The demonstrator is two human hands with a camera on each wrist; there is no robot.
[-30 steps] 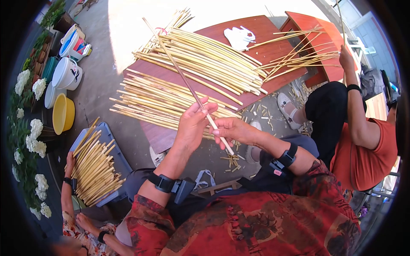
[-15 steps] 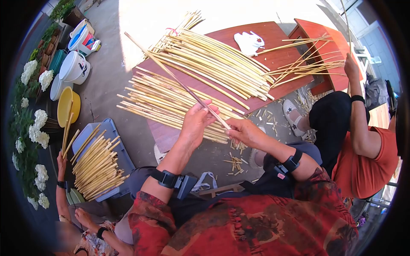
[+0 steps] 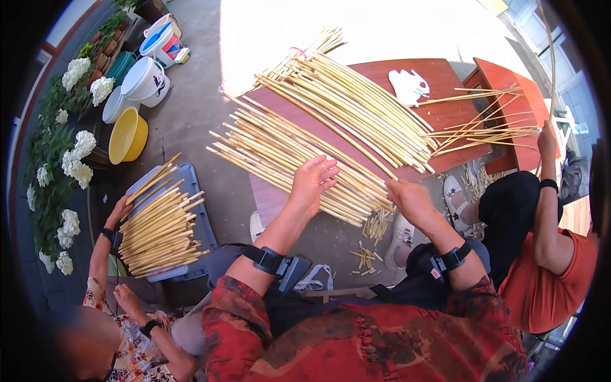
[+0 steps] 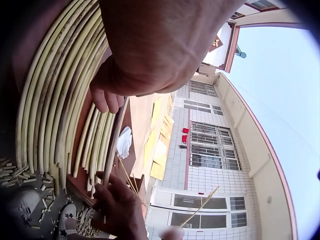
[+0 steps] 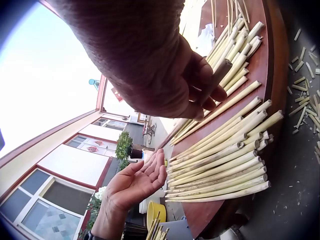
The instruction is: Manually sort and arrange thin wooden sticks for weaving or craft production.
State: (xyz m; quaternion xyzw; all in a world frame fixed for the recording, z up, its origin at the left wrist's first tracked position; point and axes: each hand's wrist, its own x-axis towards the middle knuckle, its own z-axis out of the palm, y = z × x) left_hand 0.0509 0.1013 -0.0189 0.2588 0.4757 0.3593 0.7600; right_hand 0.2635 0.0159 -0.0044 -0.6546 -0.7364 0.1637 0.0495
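My right hand point(image 3: 412, 200) holds a long brownish stalk point(image 5: 216, 80) near its cut end, fingers and thumb curled round it. Beyond that grip the stalk slants away over the nearer row of pale stalks point(image 3: 280, 143). The left hand point(image 3: 312, 184) hovers above the same row, palm turned up and fingers loosely extended, holding nothing. In the right wrist view this left palm shows beside the held stalk. A second, larger row of stalks point(image 3: 356, 105) lies farther back on the reddish-brown board point(image 3: 270, 191).
At left, a person's hand point(image 3: 119, 210) touches short stalks over a blue-grey tub point(image 3: 207, 232). A yellow basin point(image 3: 128, 137) and white buckets point(image 3: 145, 83) stand behind. Another person point(image 3: 554, 267) at right holds a long thin stalk. Cut pieces point(image 3: 366, 258) litter the ground.
My left hand has let go of the long stalk and opened its palm. The right hand keeps its end, moved right, with the stalk now lower over the row. The head view has shifted left.
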